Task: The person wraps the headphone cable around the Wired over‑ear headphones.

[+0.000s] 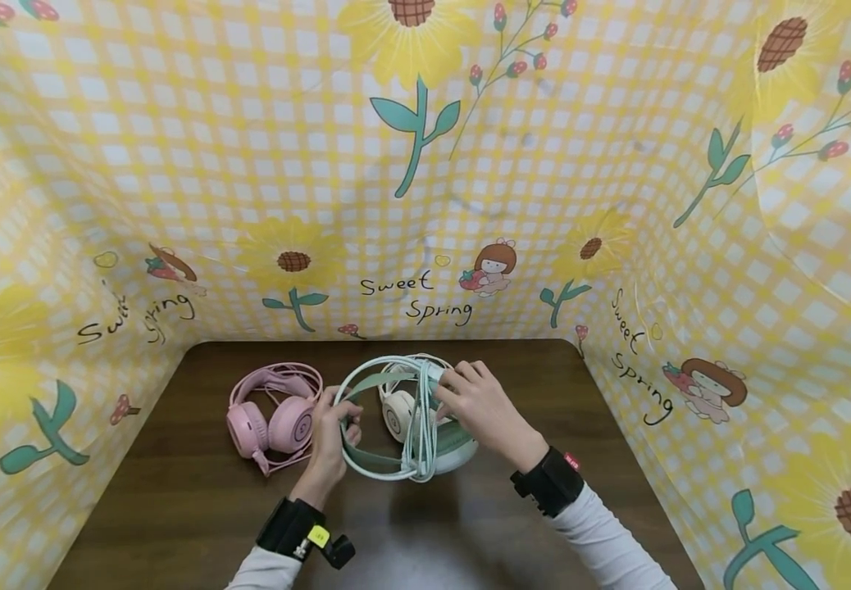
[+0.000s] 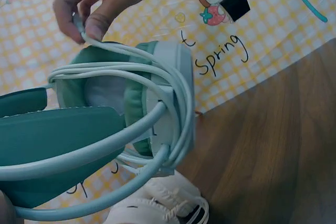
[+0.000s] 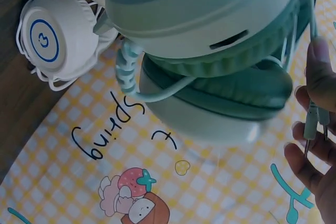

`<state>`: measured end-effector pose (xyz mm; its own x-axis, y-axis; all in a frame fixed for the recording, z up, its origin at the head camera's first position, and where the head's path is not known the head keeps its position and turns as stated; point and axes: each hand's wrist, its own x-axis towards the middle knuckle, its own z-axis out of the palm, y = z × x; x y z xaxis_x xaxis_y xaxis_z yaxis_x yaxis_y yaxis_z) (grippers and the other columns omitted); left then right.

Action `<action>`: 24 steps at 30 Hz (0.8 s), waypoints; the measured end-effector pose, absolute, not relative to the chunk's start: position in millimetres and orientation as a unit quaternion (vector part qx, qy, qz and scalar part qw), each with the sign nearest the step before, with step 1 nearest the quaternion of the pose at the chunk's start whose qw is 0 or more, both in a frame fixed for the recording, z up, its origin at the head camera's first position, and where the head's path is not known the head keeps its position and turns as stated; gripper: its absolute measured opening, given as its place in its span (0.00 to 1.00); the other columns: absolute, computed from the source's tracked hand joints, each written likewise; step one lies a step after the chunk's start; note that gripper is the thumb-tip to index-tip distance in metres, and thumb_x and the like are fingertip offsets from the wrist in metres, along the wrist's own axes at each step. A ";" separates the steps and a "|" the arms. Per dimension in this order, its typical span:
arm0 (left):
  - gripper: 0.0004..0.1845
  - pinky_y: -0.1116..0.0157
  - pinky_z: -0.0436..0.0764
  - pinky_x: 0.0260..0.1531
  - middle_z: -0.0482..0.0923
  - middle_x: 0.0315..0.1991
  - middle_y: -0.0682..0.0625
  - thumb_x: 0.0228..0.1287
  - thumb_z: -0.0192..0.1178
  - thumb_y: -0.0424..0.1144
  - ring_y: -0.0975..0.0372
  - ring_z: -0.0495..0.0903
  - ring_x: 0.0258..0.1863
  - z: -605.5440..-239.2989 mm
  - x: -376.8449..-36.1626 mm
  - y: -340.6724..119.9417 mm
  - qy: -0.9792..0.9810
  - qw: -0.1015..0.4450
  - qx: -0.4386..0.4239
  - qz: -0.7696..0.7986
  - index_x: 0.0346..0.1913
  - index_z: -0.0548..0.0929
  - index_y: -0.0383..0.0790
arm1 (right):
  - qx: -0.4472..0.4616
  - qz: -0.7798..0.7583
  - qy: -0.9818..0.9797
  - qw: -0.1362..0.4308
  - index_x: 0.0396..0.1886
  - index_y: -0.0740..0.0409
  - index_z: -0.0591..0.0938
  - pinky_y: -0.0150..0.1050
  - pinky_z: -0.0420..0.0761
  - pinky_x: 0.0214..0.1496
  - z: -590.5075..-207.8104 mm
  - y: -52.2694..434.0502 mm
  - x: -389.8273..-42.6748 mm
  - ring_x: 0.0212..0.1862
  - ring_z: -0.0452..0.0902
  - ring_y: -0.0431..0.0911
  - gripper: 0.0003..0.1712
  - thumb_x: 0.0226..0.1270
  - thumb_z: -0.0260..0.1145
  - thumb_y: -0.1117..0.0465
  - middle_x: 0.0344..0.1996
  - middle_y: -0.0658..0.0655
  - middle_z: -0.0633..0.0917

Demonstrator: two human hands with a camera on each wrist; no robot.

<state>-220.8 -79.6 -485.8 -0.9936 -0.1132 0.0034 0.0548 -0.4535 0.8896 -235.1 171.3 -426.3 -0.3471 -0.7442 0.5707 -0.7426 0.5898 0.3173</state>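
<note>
Green headset shell (image 3: 202, 14) smooth plastic, cushions (image 3: 231, 90) prob. leatherette, tabletop (image 1: 175, 500) wood-grain w/ sheen

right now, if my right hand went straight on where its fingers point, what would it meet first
Most likely the mint headphones, just ahead of the right hand, though depth is hard to judge.

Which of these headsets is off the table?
The mint-green headset, gripped by the left hand; the pink headset and white headset rest on the table.

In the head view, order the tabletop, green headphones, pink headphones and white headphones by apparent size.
1. Tabletop
2. Green headphones, raised nearer the camera
3. Pink headphones
Unsure: white headphones, partly hidden
</note>
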 end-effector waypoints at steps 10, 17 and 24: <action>0.10 0.74 0.56 0.09 0.67 0.22 0.49 0.59 0.44 0.22 0.69 0.57 0.08 -489.5 -221.4 -74.5 -0.470 -0.006 0.013 -0.882 0.40 0.67 0.36 | 0.480 0.034 -0.798 0.363 0.39 0.51 0.89 0.43 0.74 0.49 -439.9 167.0 -239.3 0.45 0.74 0.49 0.12 0.54 0.75 0.56 0.41 0.53 0.80; 0.12 0.74 0.56 0.10 0.65 0.23 0.49 0.59 0.44 0.22 0.70 0.56 0.09 -497.4 -223.3 -80.1 -0.440 -0.034 0.041 -0.896 0.43 0.67 0.39 | 0.489 0.022 -0.811 0.321 0.55 0.55 0.85 0.47 0.74 0.61 -455.0 173.4 -226.8 0.57 0.75 0.52 0.22 0.65 0.69 0.51 0.52 0.57 0.82; 0.09 0.74 0.54 0.10 0.64 0.22 0.49 0.60 0.42 0.22 0.69 0.55 0.09 -508.9 -225.0 -86.6 -0.405 -0.063 0.061 -0.910 0.40 0.64 0.39 | 0.443 -0.005 -0.875 0.195 0.76 0.51 0.64 0.74 0.56 0.64 -479.9 180.1 -204.6 0.74 0.42 0.70 0.63 0.46 0.63 0.19 0.76 0.60 0.56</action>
